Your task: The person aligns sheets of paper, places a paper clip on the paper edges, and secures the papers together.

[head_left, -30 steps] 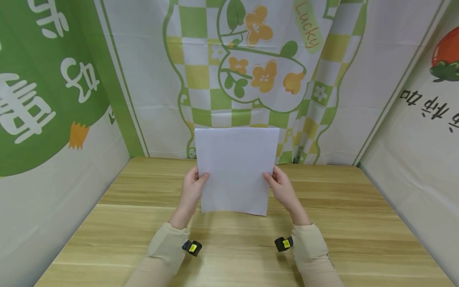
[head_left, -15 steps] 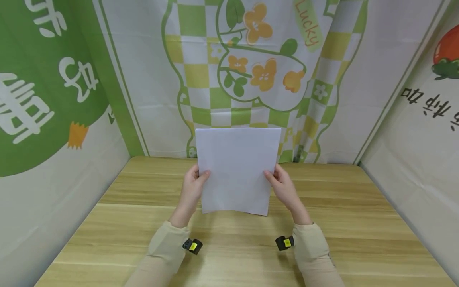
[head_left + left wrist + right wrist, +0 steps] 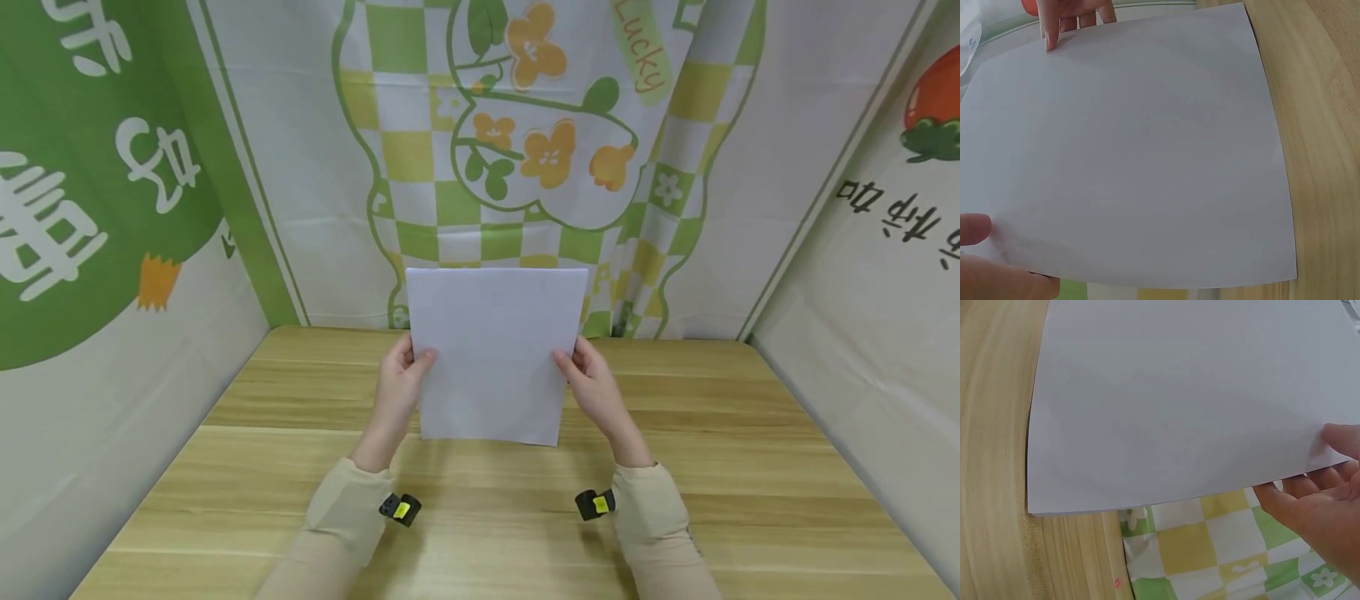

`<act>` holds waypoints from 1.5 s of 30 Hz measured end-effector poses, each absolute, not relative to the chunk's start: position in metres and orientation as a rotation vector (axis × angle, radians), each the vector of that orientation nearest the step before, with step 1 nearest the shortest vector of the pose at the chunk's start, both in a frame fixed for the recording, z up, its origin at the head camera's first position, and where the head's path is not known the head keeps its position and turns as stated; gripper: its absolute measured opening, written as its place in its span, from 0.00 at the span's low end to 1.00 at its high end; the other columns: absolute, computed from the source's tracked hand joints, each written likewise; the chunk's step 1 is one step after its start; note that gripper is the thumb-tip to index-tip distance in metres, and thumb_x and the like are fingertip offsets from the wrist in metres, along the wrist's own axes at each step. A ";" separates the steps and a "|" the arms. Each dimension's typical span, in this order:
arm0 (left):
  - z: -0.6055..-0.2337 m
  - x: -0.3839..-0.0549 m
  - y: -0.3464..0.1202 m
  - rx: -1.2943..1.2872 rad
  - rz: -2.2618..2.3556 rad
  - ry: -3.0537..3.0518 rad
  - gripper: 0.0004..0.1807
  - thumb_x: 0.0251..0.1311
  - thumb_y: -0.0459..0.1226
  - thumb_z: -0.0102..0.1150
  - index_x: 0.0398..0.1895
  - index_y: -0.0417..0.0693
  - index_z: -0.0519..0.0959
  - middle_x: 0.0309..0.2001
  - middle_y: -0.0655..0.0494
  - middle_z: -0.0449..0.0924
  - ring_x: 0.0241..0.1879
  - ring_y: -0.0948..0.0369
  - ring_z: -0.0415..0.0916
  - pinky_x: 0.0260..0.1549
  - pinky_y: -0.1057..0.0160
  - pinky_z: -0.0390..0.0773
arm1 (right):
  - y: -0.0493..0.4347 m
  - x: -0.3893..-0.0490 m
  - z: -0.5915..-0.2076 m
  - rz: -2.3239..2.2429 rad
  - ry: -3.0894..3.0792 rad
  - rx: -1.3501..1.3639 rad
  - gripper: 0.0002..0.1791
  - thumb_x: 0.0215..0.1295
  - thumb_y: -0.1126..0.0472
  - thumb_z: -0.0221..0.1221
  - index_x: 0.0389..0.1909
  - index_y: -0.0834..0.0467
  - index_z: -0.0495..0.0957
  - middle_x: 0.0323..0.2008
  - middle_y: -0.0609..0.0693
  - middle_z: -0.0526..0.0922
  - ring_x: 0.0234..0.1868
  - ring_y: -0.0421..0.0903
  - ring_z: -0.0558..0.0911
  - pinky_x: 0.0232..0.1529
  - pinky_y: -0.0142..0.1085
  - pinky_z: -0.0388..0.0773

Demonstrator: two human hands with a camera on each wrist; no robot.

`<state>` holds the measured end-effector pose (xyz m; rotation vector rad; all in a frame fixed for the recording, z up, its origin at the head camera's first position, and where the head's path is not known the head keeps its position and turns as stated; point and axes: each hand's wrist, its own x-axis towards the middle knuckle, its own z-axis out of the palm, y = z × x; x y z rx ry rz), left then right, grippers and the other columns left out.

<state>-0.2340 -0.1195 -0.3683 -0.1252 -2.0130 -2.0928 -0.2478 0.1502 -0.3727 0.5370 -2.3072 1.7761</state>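
A blank white stack of paper (image 3: pixel 495 358) is held up, tilted, over the wooden table in the head view. At its left edge the left hand (image 3: pixel 397 379) pinches it, thumb on the front and fingers behind. The right hand (image 3: pixel 596 387) grips the opposite edge in the same way. Seen from the right wrist, the paper (image 3: pixel 1172 406) shows a slightly thick lower edge, and the right hand's fingers (image 3: pixel 1288 506) curl beneath it. In the left wrist view the paper (image 3: pixel 1141 156) fills most of the picture, with the left thumb (image 3: pixel 972 229) pressing its near edge.
The wooden table (image 3: pixel 480 533) spreads below the hands. Behind it hangs a green-and-white checked curtain (image 3: pixel 420 167) with flowers. Printed cloth walls stand at the left (image 3: pixel 82 400) and right (image 3: pixel 862 333). A black wrist camera (image 3: pixel 400 508) sits on each forearm.
Both hands keep their hold on the paper, which stays nearly in place. Its lower edge appears slightly higher and straighter, and the hands have shifted up a little in the picture.
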 end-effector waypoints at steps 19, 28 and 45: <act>-0.363 -0.235 -0.118 -0.158 -2.000 -1.996 0.15 0.67 0.28 0.46 0.54 0.33 0.71 0.49 0.35 0.76 0.42 0.64 0.74 0.42 0.71 0.72 | 0.148 -0.249 -0.369 1.735 -2.279 0.460 0.19 0.73 0.62 0.47 0.60 0.66 0.68 0.49 0.66 0.79 0.42 0.38 0.77 0.41 0.28 0.75; -0.360 -0.233 -0.117 -0.177 -1.984 -1.984 0.16 0.67 0.28 0.45 0.56 0.33 0.71 0.49 0.36 0.77 0.43 0.65 0.74 0.41 0.73 0.73 | 0.147 -0.248 -0.366 1.745 -2.249 0.472 0.19 0.72 0.64 0.47 0.61 0.67 0.67 0.50 0.66 0.79 0.47 0.45 0.79 0.44 0.29 0.77; -0.354 -0.231 -0.119 -0.227 -2.056 -1.974 0.19 0.69 0.30 0.44 0.61 0.37 0.67 0.55 0.40 0.74 0.51 0.56 0.72 0.48 0.65 0.72 | 0.145 -0.249 -0.362 1.732 -2.235 0.504 0.19 0.73 0.60 0.47 0.59 0.67 0.66 0.45 0.66 0.78 0.40 0.41 0.76 0.38 0.28 0.74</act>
